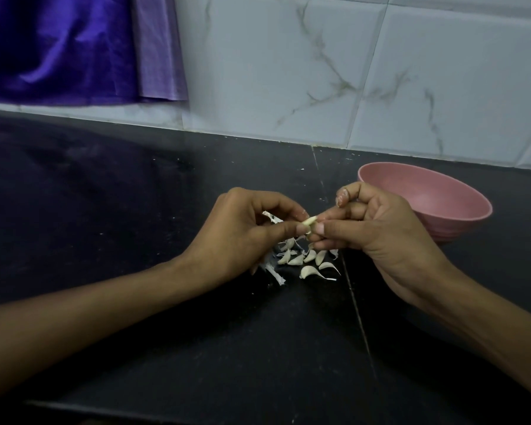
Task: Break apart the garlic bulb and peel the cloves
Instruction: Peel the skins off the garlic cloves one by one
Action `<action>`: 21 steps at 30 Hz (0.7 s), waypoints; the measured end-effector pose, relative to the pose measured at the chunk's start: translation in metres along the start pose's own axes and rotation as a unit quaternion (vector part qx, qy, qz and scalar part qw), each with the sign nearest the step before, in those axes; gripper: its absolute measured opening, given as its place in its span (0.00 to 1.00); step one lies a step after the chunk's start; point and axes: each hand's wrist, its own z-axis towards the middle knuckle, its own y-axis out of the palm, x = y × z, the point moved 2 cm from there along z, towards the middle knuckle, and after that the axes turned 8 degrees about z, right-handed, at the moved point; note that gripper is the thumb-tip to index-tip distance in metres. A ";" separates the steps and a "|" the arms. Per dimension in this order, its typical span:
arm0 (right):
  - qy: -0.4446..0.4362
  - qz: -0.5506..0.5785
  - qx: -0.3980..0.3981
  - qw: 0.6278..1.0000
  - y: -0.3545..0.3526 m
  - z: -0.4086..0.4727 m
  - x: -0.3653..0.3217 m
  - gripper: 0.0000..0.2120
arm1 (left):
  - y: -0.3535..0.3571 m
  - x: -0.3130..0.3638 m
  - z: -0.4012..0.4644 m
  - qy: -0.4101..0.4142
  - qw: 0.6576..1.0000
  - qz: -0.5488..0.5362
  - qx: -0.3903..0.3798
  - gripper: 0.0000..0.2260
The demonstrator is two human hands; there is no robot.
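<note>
Both the left hand (242,228) and the right hand (371,228) pinch one small pale garlic clove (309,221) above the black stone table (135,210), over the loose cloves (307,259). It looks light, firm and slippery (its papery skin tears easily), so I would grasp it at its ends.

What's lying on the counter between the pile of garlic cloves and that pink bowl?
Nothing but bare black counter in the head view: the loose cloves stop short of the pink bowl. The right hand hovers above that gap.
</note>
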 end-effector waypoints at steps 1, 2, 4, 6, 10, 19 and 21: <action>0.000 0.000 0.000 1.000 0.000 0.000 0.000 0.15 | 0.000 -0.001 0.001 -0.010 1.000 -0.017 -0.007 0.02; -0.001 0.000 0.001 1.000 0.000 0.000 0.000 0.15 | 0.001 -0.002 0.001 -0.018 0.999 -0.029 -0.014 0.02; -0.002 -0.001 0.004 1.000 -0.001 0.000 0.000 0.15 | 0.002 -0.003 0.001 -0.033 0.998 -0.044 -0.026 0.02; -0.001 -0.004 0.004 1.000 -0.001 0.000 0.000 0.15 | 0.003 -0.004 0.002 -0.051 0.996 -0.066 -0.035 0.04; -0.001 -0.009 0.003 1.000 -0.001 0.001 0.001 0.16 | 0.003 -0.006 0.003 -0.070 0.991 -0.104 -0.047 0.06; 0.043 0.012 -0.007 0.999 -0.003 0.001 0.002 0.10 | 0.000 -0.006 0.003 -0.024 0.998 -0.056 0.027 0.02; 0.056 -0.003 -0.016 0.998 -0.003 0.001 0.002 0.07 | -0.001 -0.005 0.003 -0.012 0.998 -0.040 0.038 0.02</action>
